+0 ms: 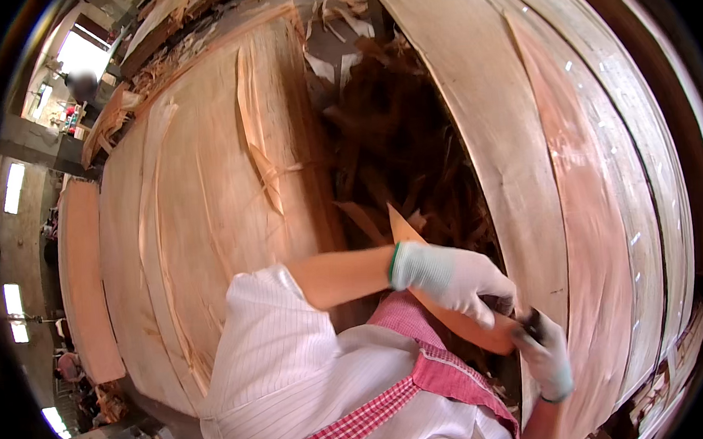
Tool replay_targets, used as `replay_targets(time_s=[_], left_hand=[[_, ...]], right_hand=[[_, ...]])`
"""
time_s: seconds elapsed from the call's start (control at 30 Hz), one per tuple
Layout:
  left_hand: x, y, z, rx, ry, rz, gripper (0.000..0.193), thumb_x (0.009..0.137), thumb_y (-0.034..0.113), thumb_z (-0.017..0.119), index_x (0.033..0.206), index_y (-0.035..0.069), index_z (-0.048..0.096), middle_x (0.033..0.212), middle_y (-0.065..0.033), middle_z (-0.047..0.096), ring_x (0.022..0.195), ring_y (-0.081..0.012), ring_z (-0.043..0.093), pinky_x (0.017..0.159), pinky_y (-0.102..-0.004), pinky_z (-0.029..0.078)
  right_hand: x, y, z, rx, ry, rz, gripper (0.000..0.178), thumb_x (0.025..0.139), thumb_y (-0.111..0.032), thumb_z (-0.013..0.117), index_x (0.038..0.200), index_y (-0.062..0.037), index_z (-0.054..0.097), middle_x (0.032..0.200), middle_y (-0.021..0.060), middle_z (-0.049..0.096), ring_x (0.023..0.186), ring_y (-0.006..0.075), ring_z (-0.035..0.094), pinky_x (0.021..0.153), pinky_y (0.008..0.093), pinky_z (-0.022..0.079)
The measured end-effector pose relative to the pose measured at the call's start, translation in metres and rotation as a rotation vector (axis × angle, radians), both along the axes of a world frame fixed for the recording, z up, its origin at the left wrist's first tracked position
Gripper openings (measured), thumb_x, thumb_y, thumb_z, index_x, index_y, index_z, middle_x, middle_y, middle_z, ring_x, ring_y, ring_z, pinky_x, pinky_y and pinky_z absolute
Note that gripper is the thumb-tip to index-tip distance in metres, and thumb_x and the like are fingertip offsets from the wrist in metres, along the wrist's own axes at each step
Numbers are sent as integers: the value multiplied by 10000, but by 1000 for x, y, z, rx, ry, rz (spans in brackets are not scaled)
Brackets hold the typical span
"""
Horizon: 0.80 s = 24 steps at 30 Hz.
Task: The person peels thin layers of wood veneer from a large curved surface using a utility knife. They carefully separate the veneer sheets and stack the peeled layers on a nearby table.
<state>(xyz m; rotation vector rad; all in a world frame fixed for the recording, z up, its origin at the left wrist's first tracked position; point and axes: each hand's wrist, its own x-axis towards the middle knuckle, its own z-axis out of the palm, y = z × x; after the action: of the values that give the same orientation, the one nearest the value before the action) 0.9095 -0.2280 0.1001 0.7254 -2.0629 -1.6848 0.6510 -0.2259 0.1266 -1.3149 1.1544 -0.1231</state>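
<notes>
Two gloved hands meet at one wood strip (475, 330), slanting before the apron (455, 367), between two broad sheet-covered surfaces. The left hand (460, 281) reaches across it, forearm nearly level, fingers half curled; whether they grip, one cannot tell. The right hand (543, 352), forearm rising steeply, pinches the lower end.

Bright light shines through the windows (13, 188) at the far left. The pink wood strip (584, 191) has a shiny spot. Brown scraps (390, 130) in the middle sit in dark shadow. The hands (455, 278) look blurry, and straight lines curve near the outside.
</notes>
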Motion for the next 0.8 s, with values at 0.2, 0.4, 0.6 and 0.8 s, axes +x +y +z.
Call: replay_targets(time_s=[0.2,0.4,0.6,0.8], left_hand=[[-38,-54,26,255,-70,-499,382,831,167,730,1149,0,600,1037,-63,655,929,-127,580,834,-292,486],[-103,-63,20,501,-74,-787,390,836,119,728,1175,-24,598,1058,-64,664,957,-120,590,857,-277,491],[-146,-62,-25,470,-299,-815,302,840,101,707,1119,3,645,998,-35,682,881,-113,608,803,-261,495],[-136,-34,-104,196,-317,-732,297,902,214,657,1121,13,639,1033,-56,676,982,-127,589,910,-297,455]], right_hand=[[-158,59,138,-726,81,-195,193,778,-108,721,799,-9,556,714,26,510,646,116,473,569,258,373],[-285,172,292,-862,810,-237,218,882,-103,639,1085,-61,573,975,60,576,930,162,557,893,338,434],[-287,217,338,-765,1010,-637,199,888,-140,668,1049,-37,615,863,33,531,836,144,481,756,286,392],[-371,262,325,-973,1146,-587,318,991,-194,496,1251,-22,555,1199,124,610,1136,164,588,1010,351,460]])
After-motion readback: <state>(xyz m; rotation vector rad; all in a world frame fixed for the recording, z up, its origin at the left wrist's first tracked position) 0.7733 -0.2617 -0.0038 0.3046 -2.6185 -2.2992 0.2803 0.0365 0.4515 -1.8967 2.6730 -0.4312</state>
